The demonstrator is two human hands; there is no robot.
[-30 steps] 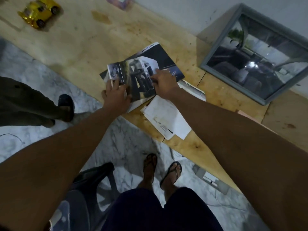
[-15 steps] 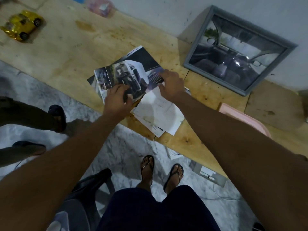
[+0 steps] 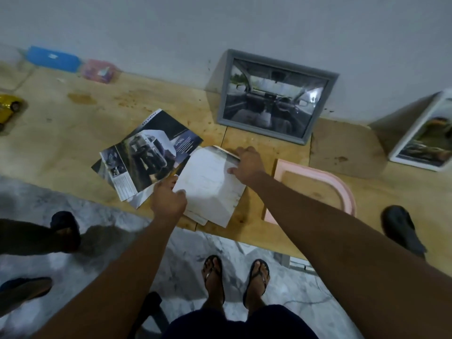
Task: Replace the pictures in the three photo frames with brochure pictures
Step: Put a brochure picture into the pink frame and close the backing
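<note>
**Both hands on a white sheet in front of a grey photo frame**

The grey photo frame [image 3: 276, 104] leans upright against the wall at the back of the wooden desk [image 3: 61, 133] and shows a car interior. Just in front of it, towards the desk's near edge, a white sheet [image 3: 210, 187] lies on top of other papers. The left hand [image 3: 168, 201] has its fingers curled and pinches the sheet's left edge, thumb on top. The right hand [image 3: 247, 163] holds the sheet's far corner, nearest the frame, with its thumb pressed on the paper and its fingers bent over the edge. The open car brochure [image 3: 146, 152] lies flat in front and to the left of the frame, touching the sheet. A pink frame [image 3: 315, 189] lies flat in front and to the right. A white frame [image 3: 425, 140] leans well to the right.
</note>
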